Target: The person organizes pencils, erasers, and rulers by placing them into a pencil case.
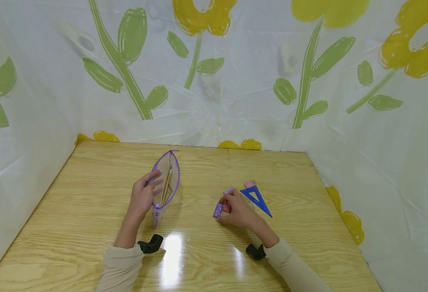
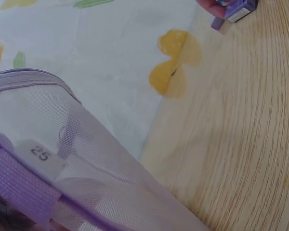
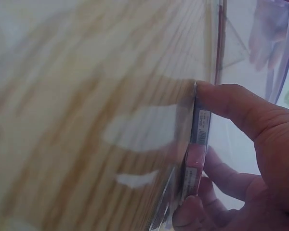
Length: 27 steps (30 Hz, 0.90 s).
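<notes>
On the left, my left hand (image 1: 142, 196) grips the side of a mesh zip pouch (image 1: 162, 166) with purple trim. The pouch stands upright with its mouth spread, and a yellow pencil (image 1: 166, 186) leans inside. A tag marked 25 (image 2: 40, 153) shows through the mesh in the left wrist view. To the right of the pouch, my right hand (image 1: 240, 213) pinches a small glittery purple eraser (image 1: 218, 210) low at the table. A pink eraser (image 3: 192, 168) sits against it under the fingers, which partly hide it.
Beyond the right hand lie a blue set square (image 1: 262, 204), another pink eraser (image 1: 250, 184) and a light purple eraser (image 1: 229, 190). A clear protractor (image 1: 249, 204) is partly covered by the hand. Flowered white sheeting (image 1: 214, 109) walls in the wooden table (image 1: 199, 259).
</notes>
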Motion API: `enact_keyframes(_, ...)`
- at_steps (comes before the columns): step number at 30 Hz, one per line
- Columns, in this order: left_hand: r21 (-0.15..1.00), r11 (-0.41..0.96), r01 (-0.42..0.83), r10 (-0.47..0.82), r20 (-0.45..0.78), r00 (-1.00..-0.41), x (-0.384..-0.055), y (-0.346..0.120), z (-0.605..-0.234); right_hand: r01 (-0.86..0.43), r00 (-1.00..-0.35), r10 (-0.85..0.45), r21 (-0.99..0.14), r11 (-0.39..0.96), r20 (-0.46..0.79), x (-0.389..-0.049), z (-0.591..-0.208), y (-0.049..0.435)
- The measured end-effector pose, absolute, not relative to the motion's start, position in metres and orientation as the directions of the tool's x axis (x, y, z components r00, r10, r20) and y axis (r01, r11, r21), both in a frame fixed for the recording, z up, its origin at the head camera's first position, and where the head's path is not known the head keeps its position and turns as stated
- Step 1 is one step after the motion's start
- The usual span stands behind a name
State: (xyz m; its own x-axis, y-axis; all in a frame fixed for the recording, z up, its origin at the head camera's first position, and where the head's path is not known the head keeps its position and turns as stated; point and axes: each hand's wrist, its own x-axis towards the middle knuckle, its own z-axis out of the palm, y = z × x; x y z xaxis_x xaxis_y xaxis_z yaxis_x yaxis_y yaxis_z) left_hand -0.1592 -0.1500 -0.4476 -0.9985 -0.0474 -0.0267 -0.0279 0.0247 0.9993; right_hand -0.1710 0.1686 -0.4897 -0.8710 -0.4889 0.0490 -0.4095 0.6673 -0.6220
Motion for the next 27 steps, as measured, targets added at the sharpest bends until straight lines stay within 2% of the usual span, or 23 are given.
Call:
enact_keyframes(8,0.999,0.013,-0.037,-0.054,-0.036,-0.998,-0.1580,-0.1520,-0.4463,-0.372,-0.888,-0.456,-0.681,0.631,0.062,-0.1691,-0.4888,0.1699)
enact_keyframes(22,0.999,0.030,-0.040,-0.038,-0.039,-0.998,-0.1569,-0.1530,-0.4433,-0.428,-0.873,-0.431,-0.786,0.447,0.230,-0.1697,-0.4813,0.1672)
enact_keyframes(27,0.999,0.028,-0.039,-0.041,-0.038,-0.998,-0.1580,-0.1531,-0.4446,-0.432,-0.868,-0.427,-0.807,0.404,0.251,-0.1695,-0.4802,0.1641)
